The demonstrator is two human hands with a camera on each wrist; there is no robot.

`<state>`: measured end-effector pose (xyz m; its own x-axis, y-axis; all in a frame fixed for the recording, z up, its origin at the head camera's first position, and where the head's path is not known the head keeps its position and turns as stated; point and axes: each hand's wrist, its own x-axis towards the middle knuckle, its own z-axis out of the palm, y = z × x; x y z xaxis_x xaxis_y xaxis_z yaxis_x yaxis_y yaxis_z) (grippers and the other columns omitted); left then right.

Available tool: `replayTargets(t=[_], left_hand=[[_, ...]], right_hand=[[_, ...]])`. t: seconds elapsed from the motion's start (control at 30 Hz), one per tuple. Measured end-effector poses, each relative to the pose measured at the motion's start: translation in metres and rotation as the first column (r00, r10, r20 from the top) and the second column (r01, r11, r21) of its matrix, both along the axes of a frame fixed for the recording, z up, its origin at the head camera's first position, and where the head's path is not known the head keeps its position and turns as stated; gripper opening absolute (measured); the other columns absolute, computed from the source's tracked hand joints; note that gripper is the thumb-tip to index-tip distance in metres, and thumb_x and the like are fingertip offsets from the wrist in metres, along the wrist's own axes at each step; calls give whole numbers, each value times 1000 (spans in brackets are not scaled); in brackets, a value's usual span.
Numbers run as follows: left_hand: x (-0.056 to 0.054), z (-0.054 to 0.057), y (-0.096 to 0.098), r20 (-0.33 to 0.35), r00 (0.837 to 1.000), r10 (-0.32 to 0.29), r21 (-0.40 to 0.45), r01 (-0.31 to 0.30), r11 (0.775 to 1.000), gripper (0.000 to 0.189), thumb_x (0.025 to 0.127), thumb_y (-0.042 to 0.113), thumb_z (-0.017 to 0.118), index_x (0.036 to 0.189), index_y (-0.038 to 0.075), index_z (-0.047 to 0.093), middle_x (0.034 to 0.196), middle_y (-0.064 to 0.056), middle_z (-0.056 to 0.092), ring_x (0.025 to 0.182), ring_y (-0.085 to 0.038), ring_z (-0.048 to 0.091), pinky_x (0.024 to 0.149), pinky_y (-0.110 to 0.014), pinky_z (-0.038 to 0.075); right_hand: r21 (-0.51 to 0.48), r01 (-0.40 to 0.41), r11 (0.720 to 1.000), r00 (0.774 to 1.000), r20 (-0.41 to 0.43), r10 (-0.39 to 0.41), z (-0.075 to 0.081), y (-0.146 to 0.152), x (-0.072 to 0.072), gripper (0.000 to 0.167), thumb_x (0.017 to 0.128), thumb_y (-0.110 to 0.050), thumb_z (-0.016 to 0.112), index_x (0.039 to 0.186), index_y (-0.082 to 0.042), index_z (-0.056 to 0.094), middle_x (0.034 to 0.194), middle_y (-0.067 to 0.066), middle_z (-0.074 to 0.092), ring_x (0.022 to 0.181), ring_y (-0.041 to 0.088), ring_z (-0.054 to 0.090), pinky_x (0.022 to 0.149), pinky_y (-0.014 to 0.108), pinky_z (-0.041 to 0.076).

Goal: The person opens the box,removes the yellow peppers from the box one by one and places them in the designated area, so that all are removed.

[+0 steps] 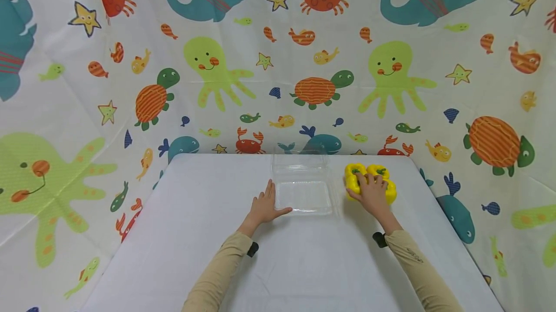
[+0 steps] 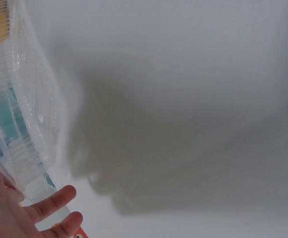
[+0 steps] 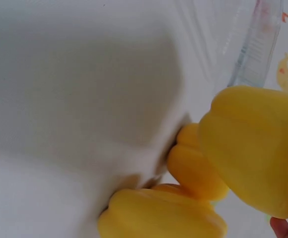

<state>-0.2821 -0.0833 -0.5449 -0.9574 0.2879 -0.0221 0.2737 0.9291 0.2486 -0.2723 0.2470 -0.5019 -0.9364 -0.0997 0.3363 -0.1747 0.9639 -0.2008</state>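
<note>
My left hand (image 1: 262, 207) rests at the left side of a clear plastic clamshell container (image 1: 304, 211), thumb spread along its near edge and fingers straight. The container lies with its lid (image 1: 299, 160) raised at the back. In the left wrist view, fingers (image 2: 54, 203) show beside its clear wall (image 2: 35, 89). With my right hand (image 1: 373, 196) I grip a yellow bell pepper (image 3: 255, 144), one of several grouped to the right of the container. Two other peppers (image 3: 159, 215) lie below it in the right wrist view. My palm hides part of the group.
A white cloth covers the table (image 1: 208, 191). Behind it hangs a curtain (image 1: 278, 61) printed with sea animals. A dark wrist camera (image 1: 380, 239) sits under my right sleeve, another (image 1: 253, 249) under the left.
</note>
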Motion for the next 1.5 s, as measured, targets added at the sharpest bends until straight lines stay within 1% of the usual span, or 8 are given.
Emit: replayTargets(t=[0.27, 0.37, 0.47, 0.63, 0.8, 1.0, 1.33, 1.5], left_hand=[[-1, 0, 0, -5, 1000, -4, -4, 4, 1000, 108, 71, 75, 44, 142, 0, 12, 151, -12, 8, 115, -37, 45, 86, -50, 41], [0, 1, 0, -1, 1000, -8, 1, 8, 1000, 108, 71, 75, 44, 142, 0, 12, 151, -12, 8, 116, -37, 45, 86, -50, 40], [0, 2, 0, 6, 1000, -10, 0, 10, 1000, 108, 72, 74, 45, 142, 0, 11, 151, -12, 7, 117, -38, 44, 87, -51, 40], [-1, 2, 0, -1, 1000, -11, -8, 11, 1000, 108, 72, 73, 45, 142, -1, 11, 151, -13, 8, 116, -38, 45, 86, -50, 41], [-2, 2, -1, -13, 1000, -12, -21, 12, 1000, 108, 72, 73, 46, 142, -2, 12, 150, -14, 10, 116, -38, 45, 85, -49, 42], [-1, 1, -2, -16, 1000, -10, -25, 9, 1000, 108, 72, 73, 46, 142, -2, 11, 150, -14, 10, 114, -37, 47, 83, -48, 42], [-1, 0, -1, 0, 1000, -2, -3, 2, 1000, 109, 71, 74, 45, 142, -1, 11, 151, -12, 8, 115, -38, 45, 86, -49, 41], [-1, 1, 0, 4, 1000, 2, -24, -2, 1000, 109, 71, 73, 46, 142, -1, 11, 151, -13, 8, 115, -37, 46, 86, -48, 41]], right_hand=[[18, 9, 1000, 1000, 15, -9, -6, 4, -3, 61, 81, -44, 60, 124, -4, 43, 115, 29, 44, 102, 46, 29, 81, 59, 24], [21, 6, 1000, 1000, 15, -7, -7, 6, -3, 63, 82, -49, 56, 123, -3, 44, 115, 29, 44, 101, 46, 29, 81, 59, 23], [28, 8, 1000, 999, 40, -9, -7, 7, -4, 64, 83, -51, 53, 124, -3, 43, 117, 30, 43, 102, 46, 29, 82, 60, 23], [32, 15, 999, 996, 88, -18, -8, 9, -6, 63, 82, -45, 58, 126, -3, 42, 121, 30, 41, 105, 47, 27, 84, 62, 22], [51, 24, 998, 993, 116, -30, -10, 10, -8, 65, 82, -48, 56, 127, -3, 42, 122, 30, 42, 106, 46, 28, 83, 62, 23], [37, 24, 999, 988, 149, -29, -13, 10, -8, 64, 82, -46, 56, 128, -4, 41, 121, 29, 43, 108, 47, 27, 85, 63, 21], [39, 13, 999, 988, 152, -19, -19, 12, -10, 65, 83, -47, 54, 128, -3, 41, 120, 29, 43, 109, 49, 29, 85, 65, 20], [38, 9, 999, 983, 184, -16, -20, 11, -11, 68, 82, -49, 56, 130, -4, 38, 123, 31, 38, 110, 49, 26, 87, 68, 17]])
